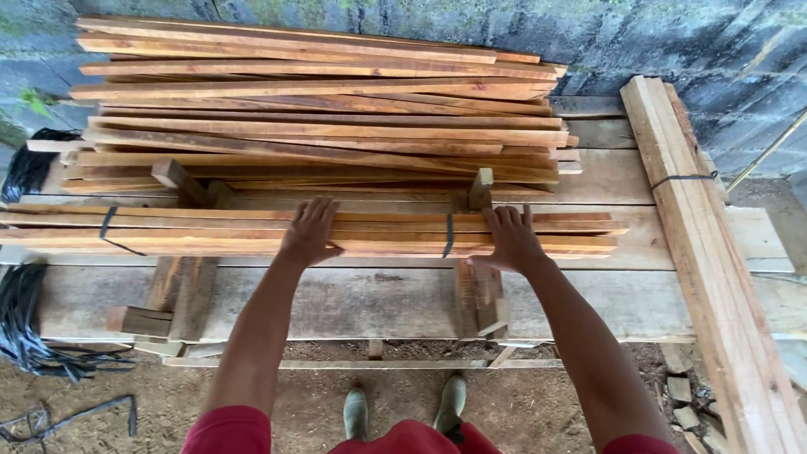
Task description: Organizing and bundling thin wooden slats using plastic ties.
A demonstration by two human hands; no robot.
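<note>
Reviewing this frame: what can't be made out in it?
- Head view: undersides of the left hand and right hand lie on the bundle; fingertip grip is hidden.
- Lower layers of the slat pile are covered by upper slats.
- Side bundle runs off the bottom edge.
- Black straps are cut off by the left edge.
- How the bench is held up is hidden beneath it.

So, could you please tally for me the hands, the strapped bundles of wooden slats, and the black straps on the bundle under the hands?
Hands: 2, the left hand and the right hand, both flat on the front bundle.
Strapped bundles: 2, the front bundle and the long bundle at the right.
Black straps on the front bundle: 2, left strap and right strap.
Total: 6.
</note>
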